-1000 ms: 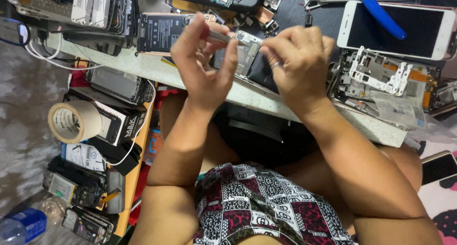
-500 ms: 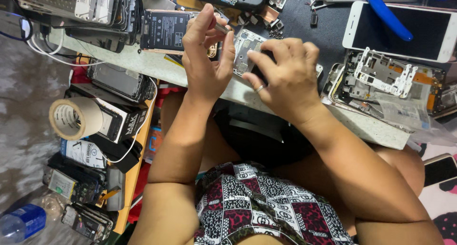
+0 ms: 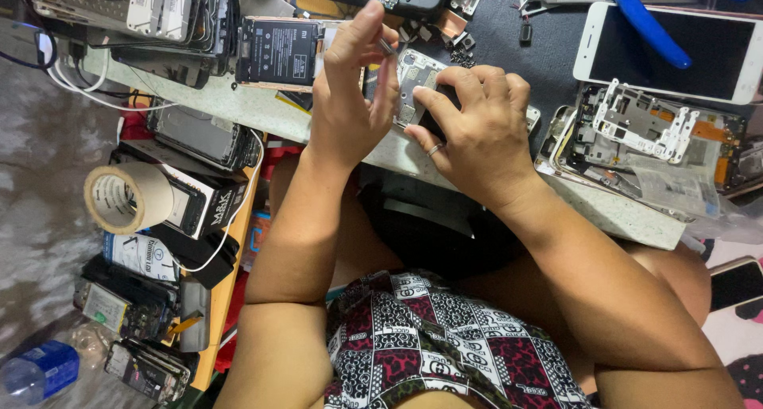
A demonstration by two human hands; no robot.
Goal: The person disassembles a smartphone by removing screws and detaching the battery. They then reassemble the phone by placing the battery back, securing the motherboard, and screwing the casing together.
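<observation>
While the opened phone (image 3: 420, 91) lies at the counter (image 3: 604, 210) edge, upper centre of the frame, the right hand (image 3: 477, 131) presses it down, and the left hand (image 3: 350, 83) pinches a thin tool (image 3: 387, 47) over it. White phone (image 3: 675, 51) upper right, tape roll (image 3: 127, 196) left.

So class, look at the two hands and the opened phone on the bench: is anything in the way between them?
Nothing visible. The right hand lies on the opened phone, pinning it to the bench. The left hand holds a thin tool just above it.
</observation>
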